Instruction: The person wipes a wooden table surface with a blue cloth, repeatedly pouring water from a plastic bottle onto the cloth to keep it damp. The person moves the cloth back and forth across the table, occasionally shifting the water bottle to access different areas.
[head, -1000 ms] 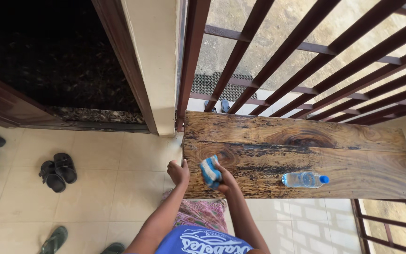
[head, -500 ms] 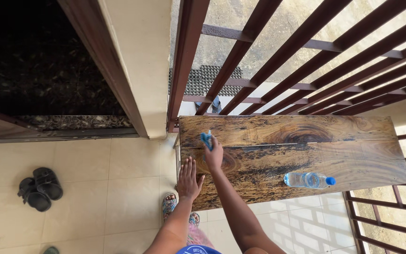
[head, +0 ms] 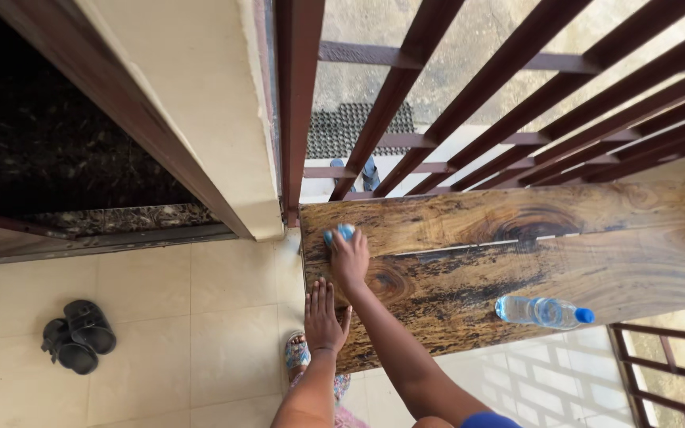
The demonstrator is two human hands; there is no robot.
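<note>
My right hand (head: 350,257) presses a blue and white cloth (head: 340,233) onto the far left corner of a dark-grained wooden bench top (head: 620,254). Most of the cloth is hidden under the fingers. My left hand (head: 324,315) lies flat, fingers spread, on the near left edge of the bench. A clear plastic water bottle (head: 543,311) with a blue cap lies on its side on the bench, to the right of both hands.
Brown metal railing bars (head: 406,79) rise behind the bench. A cream pillar (head: 200,103) and a dark doorway (head: 33,135) are at the left. Black sandals (head: 78,335) rest on the beige tile floor. My sandalled foot (head: 298,356) shows below the bench.
My right hand has carried the cloth from the near edge of the bench to its far left corner. My left hand went from gripping the edge to lying flat.
</note>
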